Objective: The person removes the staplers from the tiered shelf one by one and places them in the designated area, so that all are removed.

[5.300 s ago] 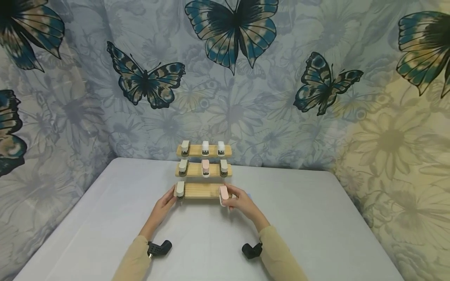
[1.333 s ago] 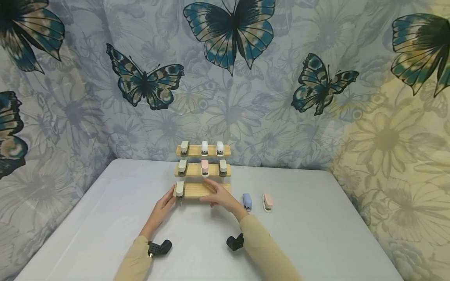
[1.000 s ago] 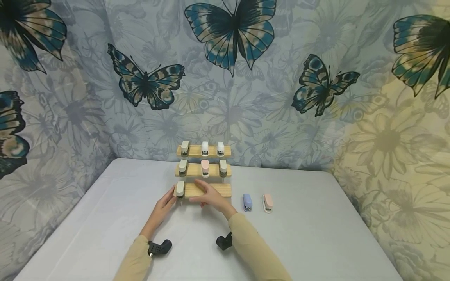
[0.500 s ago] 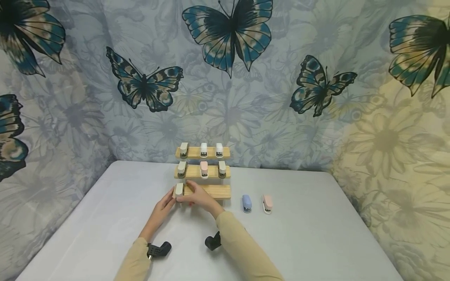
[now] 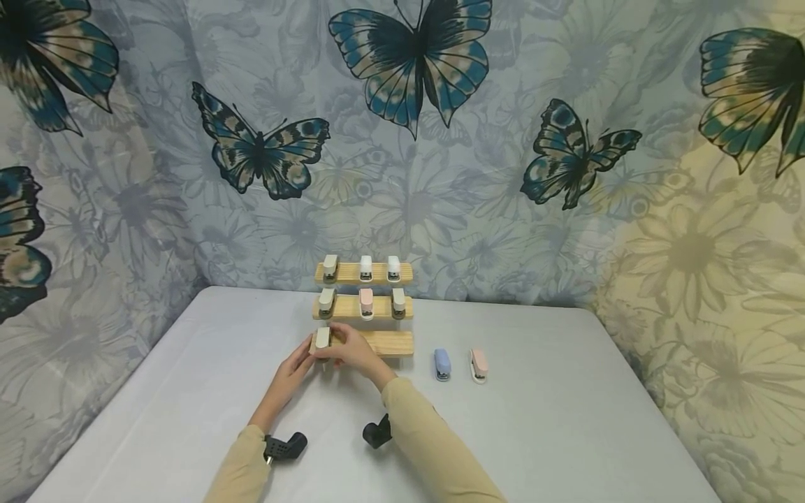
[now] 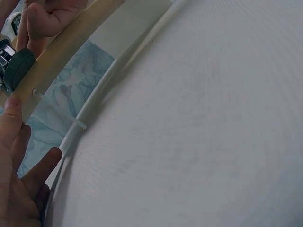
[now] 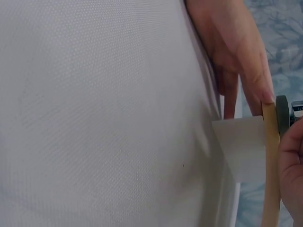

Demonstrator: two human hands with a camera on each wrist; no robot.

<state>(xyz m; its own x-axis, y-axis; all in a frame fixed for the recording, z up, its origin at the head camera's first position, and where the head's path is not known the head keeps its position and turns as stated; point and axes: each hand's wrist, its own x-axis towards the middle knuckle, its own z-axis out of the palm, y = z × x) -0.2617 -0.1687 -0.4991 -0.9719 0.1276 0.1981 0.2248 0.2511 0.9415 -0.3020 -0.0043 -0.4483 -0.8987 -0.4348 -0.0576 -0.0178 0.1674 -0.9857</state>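
Observation:
A small cream stapler (image 5: pixel 323 338) stands at the left end of the bottom board (image 5: pixel 393 343) of a three-tier wooden rack. My right hand (image 5: pixel 355 353) pinches this stapler, thumb in front and forefinger behind. In the left wrist view its dark green base (image 6: pixel 20 68) lies flat on the board. My left hand (image 5: pixel 294 367) is at the board's left end; its thumb (image 6: pixel 13 111) presses the edge while the other fingers stretch out below. Higher up, a pink stapler (image 5: pixel 366 302) sits mid-board on the middle tier between two cream ones.
On the table right of the rack stand a blue stapler (image 5: pixel 442 364) and another pink stapler (image 5: pixel 479 365). The top tier (image 5: pixel 348 272) bears one cream and two white staplers. Clear legs (image 6: pixel 59 111) support the boards. Butterfly-printed cloth hangs behind the white table (image 5: pixel 553 412).
A pink stapler left the bottom tier's right end and now stands on the table beside the blue one. My right hand moved left along that board and took hold of the cream stapler.

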